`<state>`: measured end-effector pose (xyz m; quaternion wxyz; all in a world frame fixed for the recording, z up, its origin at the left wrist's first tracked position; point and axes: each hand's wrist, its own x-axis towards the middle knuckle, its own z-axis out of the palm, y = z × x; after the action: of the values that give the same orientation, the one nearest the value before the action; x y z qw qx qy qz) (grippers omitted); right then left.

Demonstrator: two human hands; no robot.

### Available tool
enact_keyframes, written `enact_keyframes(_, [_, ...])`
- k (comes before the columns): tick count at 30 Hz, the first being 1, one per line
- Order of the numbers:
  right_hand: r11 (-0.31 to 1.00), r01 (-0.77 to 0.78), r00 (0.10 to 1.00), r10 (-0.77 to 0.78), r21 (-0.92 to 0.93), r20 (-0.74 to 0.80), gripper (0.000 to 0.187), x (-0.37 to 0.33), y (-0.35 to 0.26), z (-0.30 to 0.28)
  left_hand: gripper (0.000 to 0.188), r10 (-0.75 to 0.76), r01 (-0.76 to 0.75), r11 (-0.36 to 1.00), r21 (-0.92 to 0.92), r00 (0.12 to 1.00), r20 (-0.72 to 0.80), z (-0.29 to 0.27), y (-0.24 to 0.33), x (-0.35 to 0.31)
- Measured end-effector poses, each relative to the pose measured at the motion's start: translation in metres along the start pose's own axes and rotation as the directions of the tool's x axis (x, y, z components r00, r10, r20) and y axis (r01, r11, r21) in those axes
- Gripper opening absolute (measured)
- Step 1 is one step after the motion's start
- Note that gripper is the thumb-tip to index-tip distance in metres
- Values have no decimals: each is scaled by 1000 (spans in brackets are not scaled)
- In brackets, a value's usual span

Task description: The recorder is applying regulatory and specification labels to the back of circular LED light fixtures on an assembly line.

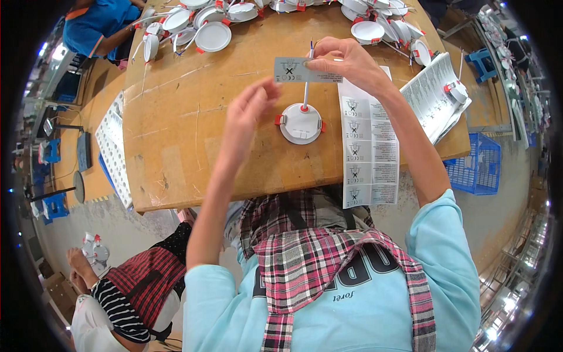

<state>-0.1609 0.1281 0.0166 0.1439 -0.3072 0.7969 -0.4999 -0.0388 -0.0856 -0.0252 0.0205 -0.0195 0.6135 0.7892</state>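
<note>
Thumb and fingers of my right hand [346,63] pinch the right end of a silver-grey printed label [291,69] above the table. My left hand [253,104] is close to the label's lower left corner, apart from it; motion blur hides how its fingers are set. Below the label lies a round white downlight [301,124], back side up, with red spring clips at its sides. Its white cable [305,97] runs away from me and passes behind the label. A strip of the same labels [369,155] lies at the right and overhangs the table's front edge.
White downlights [213,37] are heaped along the far side of the wooden table [193,129]. More label sheets [431,94] lie at the right with a downlight [456,92] on them. A blue crate [478,167] stands on the floor. Other people [99,29] work at the left.
</note>
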Motion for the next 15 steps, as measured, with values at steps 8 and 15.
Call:
enact_keyframes(8, [968,173,985,-172,-182,20,18,1,-14,3,38,-194,417,862,-288,796,573,16,-13,92])
enact_keyframes(15, [962,216,976,-220,-167,-2,17,-4,-19,3,46,-59,560,690,-457,674,736,24,-26,103])
